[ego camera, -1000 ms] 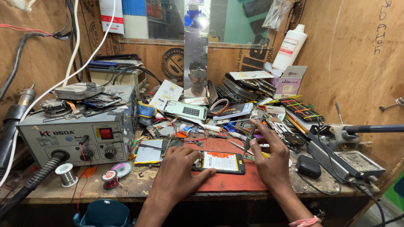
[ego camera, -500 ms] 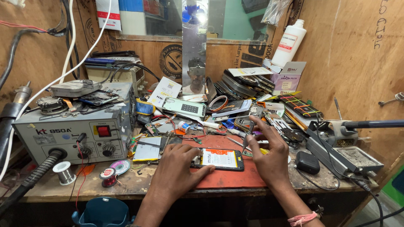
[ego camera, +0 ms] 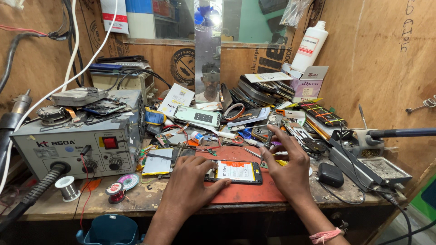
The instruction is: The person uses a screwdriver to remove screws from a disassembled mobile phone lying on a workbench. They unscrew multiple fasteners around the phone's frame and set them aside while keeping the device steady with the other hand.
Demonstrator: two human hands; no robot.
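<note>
The opened phone [ego camera: 234,172] lies back-up on the red mat [ego camera: 254,193], its battery showing. The left hand [ego camera: 193,181] presses flat on its left end; the right hand [ego camera: 287,165] pinches thin tweezers [ego camera: 269,138] (2 prongs, hard to see) beside it. Disassembly looks begun, not finished.

The phone [ego camera: 236,172] under the left hand [ego camera: 190,186] shows a glossy black plastic frame and a matt white-and-orange battery label, and it lies on a dull red rubber-like mat [ego camera: 254,193] over a worn, scuffed wooden counter [ego camera: 145,199]. The rework station [ego camera: 77,145] is grey painted sheet metal, matt and scratched, with smooth black plastic knobs, and the solder spool [ego camera: 68,187] beside it is bright shiny wire. The back walls [ego camera: 372,68] are rough bare plywood, the bottle [ego camera: 309,45] is smooth white plastic, and a strip of mirror [ego camera: 208,41] shines at the rear.
</note>
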